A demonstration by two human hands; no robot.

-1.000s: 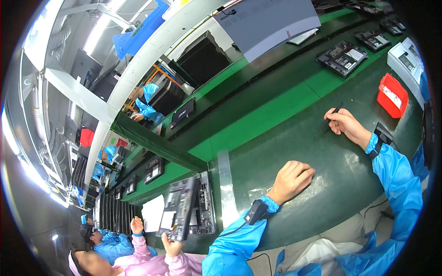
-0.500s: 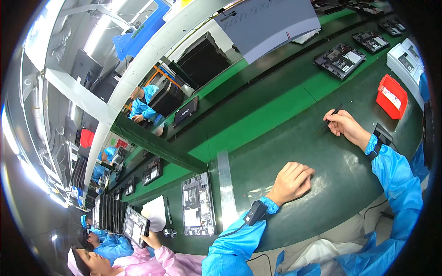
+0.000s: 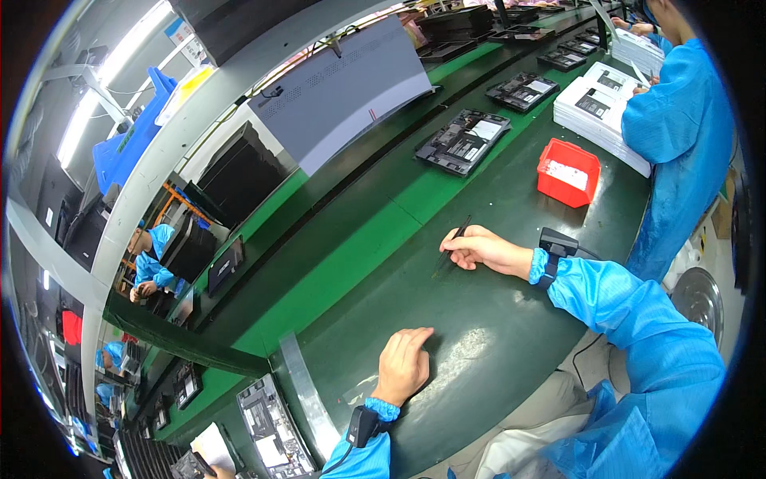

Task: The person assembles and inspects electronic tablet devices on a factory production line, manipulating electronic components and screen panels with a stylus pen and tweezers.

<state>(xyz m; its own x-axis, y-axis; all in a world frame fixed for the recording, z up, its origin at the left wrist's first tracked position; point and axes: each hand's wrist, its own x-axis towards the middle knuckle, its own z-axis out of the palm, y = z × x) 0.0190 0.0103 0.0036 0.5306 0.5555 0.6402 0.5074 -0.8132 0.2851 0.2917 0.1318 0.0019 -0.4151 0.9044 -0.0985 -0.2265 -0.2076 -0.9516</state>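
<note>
My right hand [image 3: 488, 249] is over the green tabletop, with thumb and fingers pinched on a slim black pen-like tool [image 3: 457, 237]. The tool slants, and its lower end points down toward the table. My left hand [image 3: 403, 367] rests nearer to me on the bench, its fingers curled in and the index finger bent outward; nothing shows in it. Both wrists carry a black strapped-on device over blue sleeves. Beyond my right hand is a red bin [image 3: 569, 174] with small pale pieces inside. An opened laptop base [image 3: 271, 427] with exposed boards lies left of my left hand.
Opened laptop bases [image 3: 463, 142] line the far green strip. A person in blue [image 3: 686, 136] stands at the right beside stacked white trays [image 3: 602, 108]. A clear strip [image 3: 309, 399] lies on the table near my left arm. A pale frame post [image 3: 120, 239] rises at left.
My view has swung to the right, bringing in the person in blue and the white trays. The tool is still in my right hand, and my left hand stays curled on the table.
</note>
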